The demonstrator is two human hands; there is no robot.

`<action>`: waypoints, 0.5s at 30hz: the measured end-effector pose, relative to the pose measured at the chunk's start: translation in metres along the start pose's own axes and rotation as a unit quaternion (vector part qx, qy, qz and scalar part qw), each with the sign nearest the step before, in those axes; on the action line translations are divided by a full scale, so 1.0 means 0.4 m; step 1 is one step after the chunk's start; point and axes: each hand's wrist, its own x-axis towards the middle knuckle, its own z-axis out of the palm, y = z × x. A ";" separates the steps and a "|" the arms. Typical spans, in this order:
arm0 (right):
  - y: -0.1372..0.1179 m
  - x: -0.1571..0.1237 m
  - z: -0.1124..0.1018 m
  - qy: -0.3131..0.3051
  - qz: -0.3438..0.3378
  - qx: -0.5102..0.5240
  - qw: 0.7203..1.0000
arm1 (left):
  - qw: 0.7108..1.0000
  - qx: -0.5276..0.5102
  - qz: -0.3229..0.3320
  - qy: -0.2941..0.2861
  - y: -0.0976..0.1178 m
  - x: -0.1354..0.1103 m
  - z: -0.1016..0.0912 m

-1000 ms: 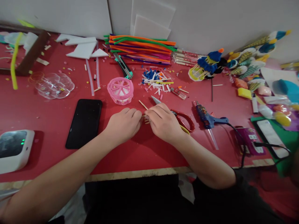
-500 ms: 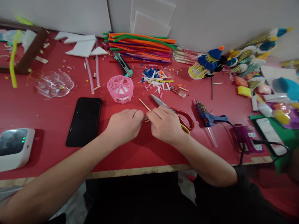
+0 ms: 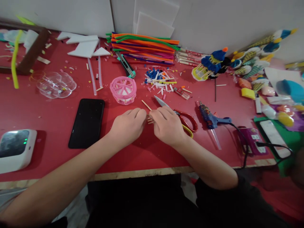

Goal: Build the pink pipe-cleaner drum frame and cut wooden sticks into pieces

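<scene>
My left hand and my right hand are closed, knuckles up, with their fingertips close together over the table. Whatever they pinch is hidden behind the fingers. A thin wooden stick shows just beyond the fingers; whether it is held or lies on the table I cannot tell. Several short wooden stick pieces show in the gap between the hands. Partly behind my right hand lie scissors with red and yellow handles. A pink wheel-shaped piece with spokes stands beyond my left hand.
A black phone lies left of my hands, and a white device further left. To the right is a blue glue gun with its cord. Pipe cleaners, a cutter and small scraps lie at the back.
My hands stay closed and close together, almost in the same place. The view has shifted very slightly.
</scene>
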 end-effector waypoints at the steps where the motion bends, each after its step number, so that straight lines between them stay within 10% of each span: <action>1: 0.004 0.002 0.004 0.016 -0.003 0.026 1.000 | 1.000 -0.021 0.004 0.010 -0.007 0.001 -0.001; 7: 0.044 0.001 0.017 0.085 0.063 0.162 0.981 | 0.988 -0.122 0.011 0.098 -0.052 0.005 0.001; 15: 0.089 -0.009 0.009 0.086 0.090 0.180 0.976 | 0.998 -0.028 -0.052 0.019 -0.069 0.002 0.008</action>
